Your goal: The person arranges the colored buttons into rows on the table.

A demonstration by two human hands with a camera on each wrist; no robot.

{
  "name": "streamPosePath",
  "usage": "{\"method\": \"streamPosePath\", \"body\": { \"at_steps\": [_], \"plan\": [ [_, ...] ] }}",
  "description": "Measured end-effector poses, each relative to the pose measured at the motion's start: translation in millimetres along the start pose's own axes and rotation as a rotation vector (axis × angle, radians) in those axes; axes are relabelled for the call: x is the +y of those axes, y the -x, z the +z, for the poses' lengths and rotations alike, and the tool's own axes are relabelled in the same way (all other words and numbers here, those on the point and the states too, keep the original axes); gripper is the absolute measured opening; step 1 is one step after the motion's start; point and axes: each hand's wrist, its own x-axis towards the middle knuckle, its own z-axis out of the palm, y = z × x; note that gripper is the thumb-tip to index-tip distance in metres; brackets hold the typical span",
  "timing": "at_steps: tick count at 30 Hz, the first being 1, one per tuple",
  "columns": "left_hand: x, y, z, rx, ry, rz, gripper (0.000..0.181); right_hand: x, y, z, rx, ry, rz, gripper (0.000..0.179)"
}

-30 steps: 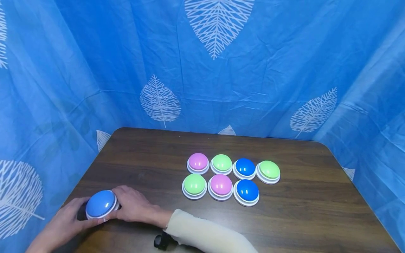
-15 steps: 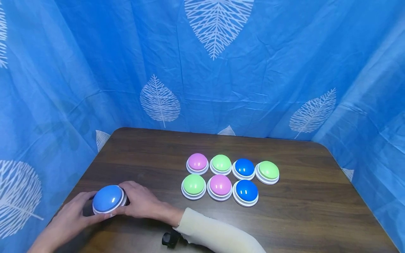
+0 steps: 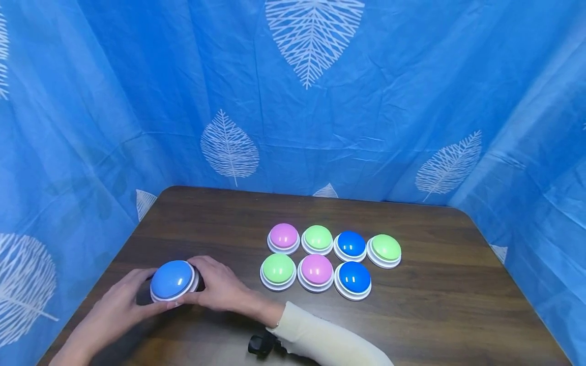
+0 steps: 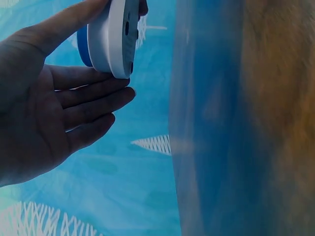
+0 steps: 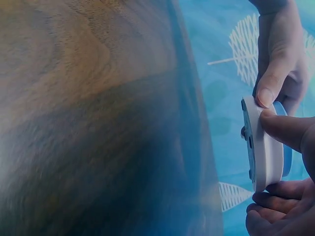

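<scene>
A blue dome push button (image 3: 171,279) on a white round base is held in the air between both hands, at the left of the head view. My left hand (image 3: 114,305) grips its left side, thumb at the front edge. On the other side my right hand (image 3: 220,284) grips the base, its thumb beside the left thumb. In the left wrist view the white base (image 4: 116,39) stands edge-on, fingers of the left hand (image 4: 44,98) along its rim. The right wrist view shows the underside of the base (image 5: 263,147) facing off the table, pinched by both thumbs.
Two rows of push buttons lie on the dark wooden table (image 3: 435,305): pink (image 3: 284,236), green (image 3: 318,238), blue (image 3: 351,244) and green (image 3: 386,248) behind; green (image 3: 278,269), pink (image 3: 317,270) and blue (image 3: 354,278) in front. A leaf-printed blue curtain (image 3: 366,101) surrounds the table.
Both hands have carried the blue button to the right and a little farther from the near edge. The buttons in the two rows keep their arrangement.
</scene>
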Motion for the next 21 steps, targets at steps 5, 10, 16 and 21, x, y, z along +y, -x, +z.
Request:
{"method": "streamPosePath", "body": {
  "at_steps": [5, 10, 16, 21],
  "plan": [
    [11.4, -6.9, 1.2, -0.006, 0.023, 0.033, 0.085, 5, 5.1, -10, 0.018, -0.012, 0.026, 0.068],
    [20.4, -14.1, 3.0, 0.003, 0.005, 0.064, 0.086, 11, 9.7, -19, 0.034, -0.036, 0.036, 0.069],
    [27.2, -17.1, 4.3, -0.003, 0.018, 0.087, 0.087, 15, 15.8, -27, 0.038, -0.082, 0.059, 0.069],
    [33.5, -20.2, 6.1, -0.007, 0.053, 0.126, 0.082, 19, 22.2, -34, 0.049, -0.093, 0.071, 0.069]
  ]
}}
